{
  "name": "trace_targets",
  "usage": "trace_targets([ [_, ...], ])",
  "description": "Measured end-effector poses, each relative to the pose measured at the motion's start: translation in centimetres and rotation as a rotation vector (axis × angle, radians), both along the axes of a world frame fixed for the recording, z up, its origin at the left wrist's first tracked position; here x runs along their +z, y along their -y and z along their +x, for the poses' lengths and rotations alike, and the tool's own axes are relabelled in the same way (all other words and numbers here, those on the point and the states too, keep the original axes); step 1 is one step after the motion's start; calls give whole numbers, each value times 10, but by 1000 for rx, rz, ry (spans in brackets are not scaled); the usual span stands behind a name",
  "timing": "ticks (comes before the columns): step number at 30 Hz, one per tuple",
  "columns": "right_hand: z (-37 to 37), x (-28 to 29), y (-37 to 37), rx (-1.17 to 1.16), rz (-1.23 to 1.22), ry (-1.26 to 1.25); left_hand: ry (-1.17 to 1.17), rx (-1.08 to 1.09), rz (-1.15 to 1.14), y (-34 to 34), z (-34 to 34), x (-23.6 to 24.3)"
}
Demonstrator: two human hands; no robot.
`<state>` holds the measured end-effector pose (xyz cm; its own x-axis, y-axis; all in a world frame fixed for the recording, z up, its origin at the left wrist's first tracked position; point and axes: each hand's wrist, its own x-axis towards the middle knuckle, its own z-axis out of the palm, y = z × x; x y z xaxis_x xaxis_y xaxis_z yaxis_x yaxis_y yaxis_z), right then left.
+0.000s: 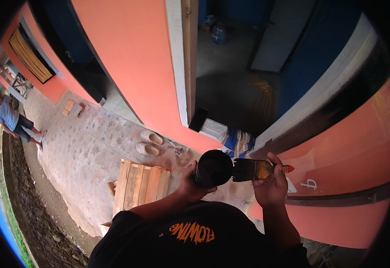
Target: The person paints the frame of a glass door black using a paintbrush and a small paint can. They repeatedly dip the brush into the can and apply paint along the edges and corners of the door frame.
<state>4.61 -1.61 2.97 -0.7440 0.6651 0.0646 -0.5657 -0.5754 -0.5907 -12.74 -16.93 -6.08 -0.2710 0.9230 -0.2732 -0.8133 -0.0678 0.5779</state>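
My left hand (188,186) is wrapped round the side of a round black container (213,168), held in front of my chest. Its inside is too dark to make out. To the right of it, a wide paintbrush (261,170) lies sideways in my right hand (271,186), with fingers and thumb closed about its handle. Dark bristles point left toward the container's rim. The brush has a gold-brown band and a red handle tip. From this view I cannot tell whether the bristles touch the container.
A wooden bench (140,182) stands at lower left, with cream clogs (147,148) beyond it. Ahead are a doorway with a white frame (175,58), a black phone-like object (198,119) and a striped cloth (239,142). Orange walls (128,53) flank it. A person (14,117) stands far left.
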Motion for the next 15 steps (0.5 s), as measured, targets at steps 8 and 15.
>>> trace_targets([
  [8,47,-10,-5,-450,196,-55,-874,-135,73,-43,8,8],
  [15,114,-38,-16,-829,448,165,139,-254,64,-80,34,-14],
])
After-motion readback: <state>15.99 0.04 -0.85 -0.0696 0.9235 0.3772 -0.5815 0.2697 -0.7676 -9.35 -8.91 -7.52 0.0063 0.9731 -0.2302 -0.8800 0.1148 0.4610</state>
